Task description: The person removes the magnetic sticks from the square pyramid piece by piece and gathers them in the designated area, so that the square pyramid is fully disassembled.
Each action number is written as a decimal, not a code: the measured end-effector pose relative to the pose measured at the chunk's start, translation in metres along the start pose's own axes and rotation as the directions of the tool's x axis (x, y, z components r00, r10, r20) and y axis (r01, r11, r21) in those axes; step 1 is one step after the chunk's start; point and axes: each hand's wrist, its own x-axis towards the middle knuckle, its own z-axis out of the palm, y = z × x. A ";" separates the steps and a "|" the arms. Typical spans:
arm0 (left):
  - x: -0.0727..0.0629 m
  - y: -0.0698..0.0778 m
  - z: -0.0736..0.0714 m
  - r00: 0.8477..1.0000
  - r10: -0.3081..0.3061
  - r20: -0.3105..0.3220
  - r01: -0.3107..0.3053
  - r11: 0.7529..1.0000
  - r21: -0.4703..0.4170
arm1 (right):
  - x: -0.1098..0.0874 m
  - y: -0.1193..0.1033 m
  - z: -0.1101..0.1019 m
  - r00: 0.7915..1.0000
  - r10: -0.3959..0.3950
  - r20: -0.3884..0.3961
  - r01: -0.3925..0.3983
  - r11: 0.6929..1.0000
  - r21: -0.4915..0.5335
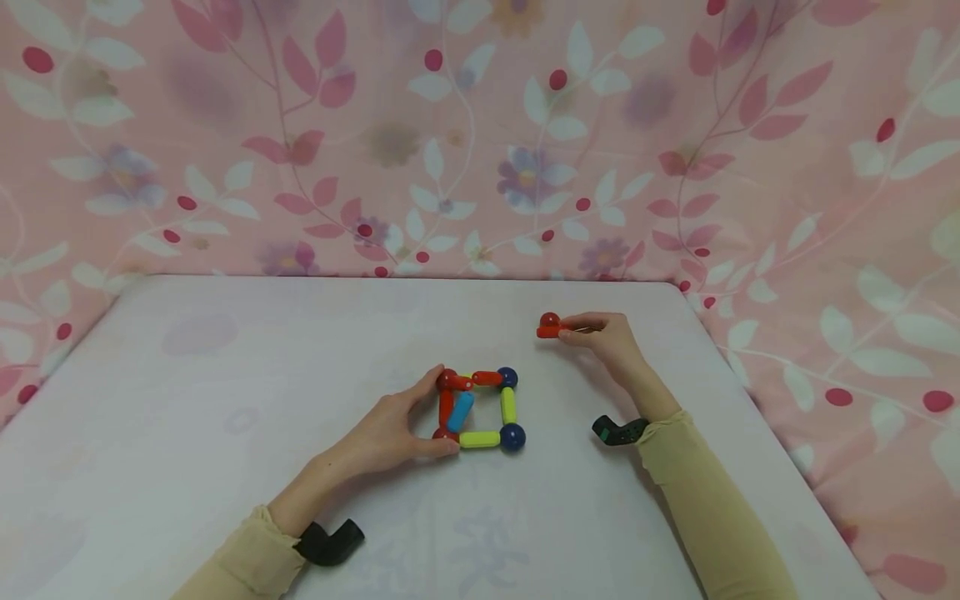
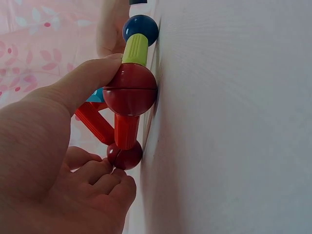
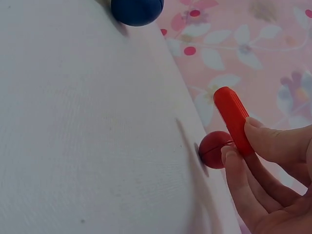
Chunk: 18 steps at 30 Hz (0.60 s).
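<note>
A square frame of magnetic rods and balls [image 1: 480, 439] lies on the table, its left side spanned by my left hand [image 1: 386, 427]. The thumb presses the near red ball [image 2: 130, 90]; the fingertips are at the far red ball [image 2: 125, 155]. Blue balls [image 1: 512, 437] form the right corners, with yellow-green rods [image 1: 509, 406] between. A light-blue rod [image 1: 461, 412] and short red rods [image 1: 487, 378] slant up from the corners. Farther right, my right hand [image 1: 611, 346] pinches a red magnetic rod [image 3: 232, 117] between thumb and fingers. Beside its fingertips is a loose red ball [image 3: 213, 149].
The white table [image 1: 247, 358] ends at a back edge not far behind the right hand. Pink floral cloth [image 1: 450, 167] hangs behind it and along the right side. Black wrist devices [image 1: 330, 543] sit at both cuffs.
</note>
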 end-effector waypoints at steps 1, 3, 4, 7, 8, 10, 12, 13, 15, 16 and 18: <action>0.000 0.000 0.000 1.000 -0.001 0.000 0.001 1.000 0.001 | 0.000 0.001 0.000 1.000 0.003 -0.005 -0.003 1.000 -0.014; 0.000 0.000 0.000 1.000 -0.001 -0.001 0.001 1.000 0.003 | 0.000 0.003 0.000 1.000 0.002 -0.012 -0.003 1.000 -0.024; 0.001 0.000 0.000 1.000 0.000 -0.002 0.000 1.000 0.005 | 0.000 0.004 0.000 1.000 0.001 -0.015 -0.002 1.000 -0.030; 0.001 -0.001 0.001 1.000 0.006 -0.003 -0.006 1.000 0.014 | 0.001 0.007 0.000 1.000 0.007 -0.023 -0.008 0.999 -0.034; 0.001 -0.001 0.001 1.000 0.009 -0.004 -0.009 1.000 0.016 | 0.001 0.008 0.000 1.000 0.008 -0.023 -0.009 0.999 -0.033; 0.001 -0.002 0.001 1.000 0.013 -0.004 -0.013 1.000 0.020 | 0.001 0.010 0.000 0.999 0.020 -0.026 -0.021 0.998 -0.060; 0.001 -0.002 0.001 1.000 0.015 -0.004 -0.015 1.000 0.020 | 0.001 0.012 0.000 0.999 0.031 -0.027 -0.034 0.994 -0.102; 0.001 -0.002 0.001 1.000 0.015 -0.005 -0.015 1.000 0.020 | 0.002 0.013 0.000 0.999 0.035 -0.028 -0.038 0.991 -0.128; 0.001 -0.003 0.001 1.000 0.013 -0.003 -0.013 1.000 0.020 | 0.003 0.016 0.001 0.999 0.040 -0.030 -0.044 0.985 -0.166; 0.001 -0.003 0.001 1.000 0.012 -0.002 -0.012 1.000 0.020 | 0.003 0.018 0.001 0.999 0.038 -0.032 -0.043 0.983 -0.180; 0.001 -0.003 0.001 1.000 0.011 -0.001 -0.011 1.000 0.021 | 0.005 0.020 0.001 0.999 0.030 -0.035 -0.036 0.981 -0.193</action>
